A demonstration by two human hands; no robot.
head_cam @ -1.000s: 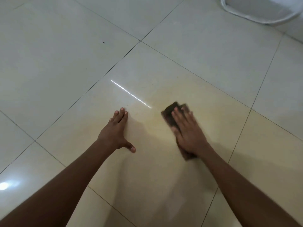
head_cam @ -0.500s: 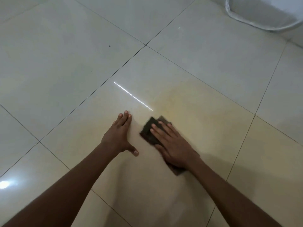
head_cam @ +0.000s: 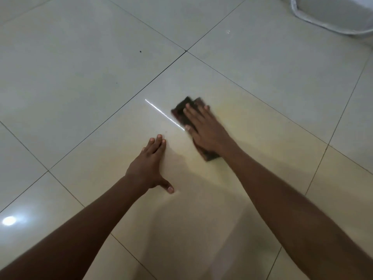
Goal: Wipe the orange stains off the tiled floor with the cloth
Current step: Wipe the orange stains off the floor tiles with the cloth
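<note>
Glossy pale tiles fill the head view, crossed by dark grout lines, with the rim of a white basin (head_cam: 331,21) at the far right corner. A faint orange-yellow stain (head_cam: 232,118) spreads over the central tile of the floor (head_cam: 80,77). The right hand (head_cam: 203,128) lies flat with fingers spread on a dark folded cloth (head_cam: 182,112), pressing it down so the whole pad rubs the stain; nothing is pinched. The left hand (head_cam: 149,166) is planted open on the tile, thumb splayed, apparently as a prop for the person's weight. Compared with half a second ago, the cloth and right hand have swept forward, away from the left hand and to the far end of the bright reflected streak (head_cam: 163,115), while the left hand has stayed put.
</note>
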